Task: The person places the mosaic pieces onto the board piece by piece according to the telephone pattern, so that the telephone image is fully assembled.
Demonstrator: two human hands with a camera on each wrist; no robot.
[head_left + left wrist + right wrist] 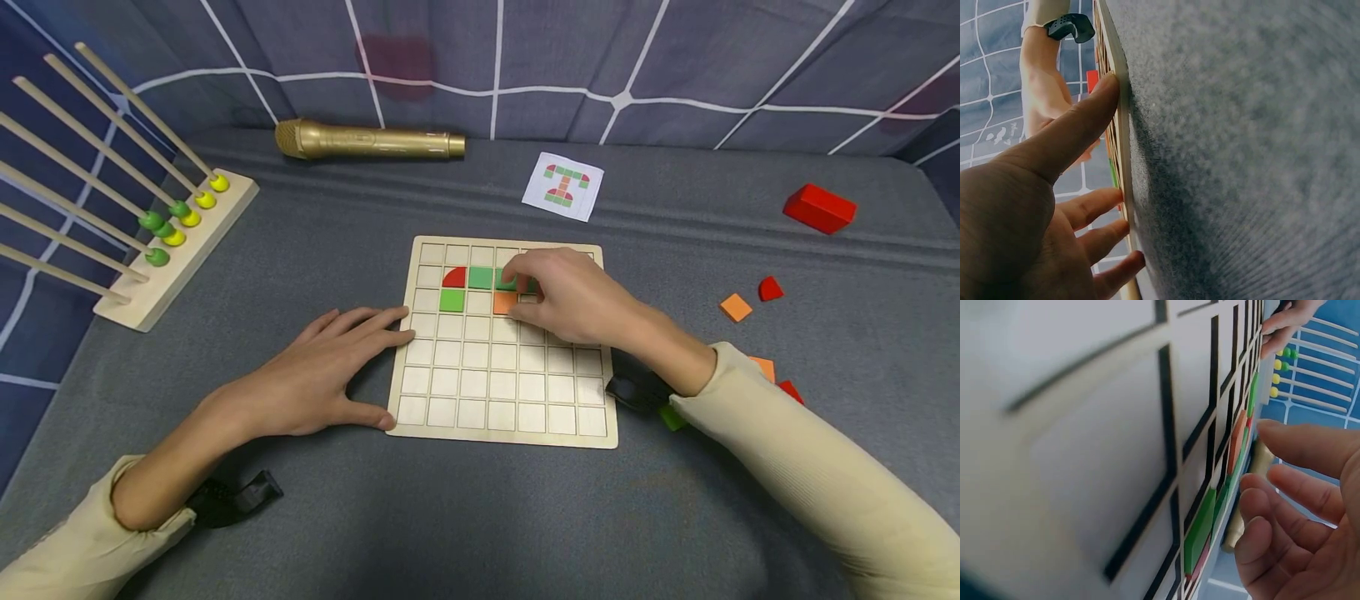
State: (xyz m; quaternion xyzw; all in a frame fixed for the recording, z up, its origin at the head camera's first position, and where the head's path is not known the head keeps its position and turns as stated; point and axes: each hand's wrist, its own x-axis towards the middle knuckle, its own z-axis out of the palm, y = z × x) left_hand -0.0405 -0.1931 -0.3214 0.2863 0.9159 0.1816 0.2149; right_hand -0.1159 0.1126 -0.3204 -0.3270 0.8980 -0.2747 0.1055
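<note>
My left hand [322,375] lies spread along the left side of a wooden grid board [457,408], fingertips and thumb at its edge. In the left wrist view the thumb [1085,125] reaches along the board's side. Over the board's upper right, my right hand [577,296] hovers with fingers bent; no piece shows between its thumb and fingers in the right wrist view. Around its fingertips are green tiles [481,278] and an orange tile [506,302]. A red quarter-round tile [454,277] and another green tile [452,300] sit further left. A green tile [1200,531] beneath the hand shows in the right wrist view.
A printed pattern card [562,185] lies behind the board, near a gold microphone [375,143]. Loose pieces lie at right, including an orange square [736,307], a red quarter-round [770,288] and a red block [820,208]. A wooden peg stand [187,237] with beads is at left.
</note>
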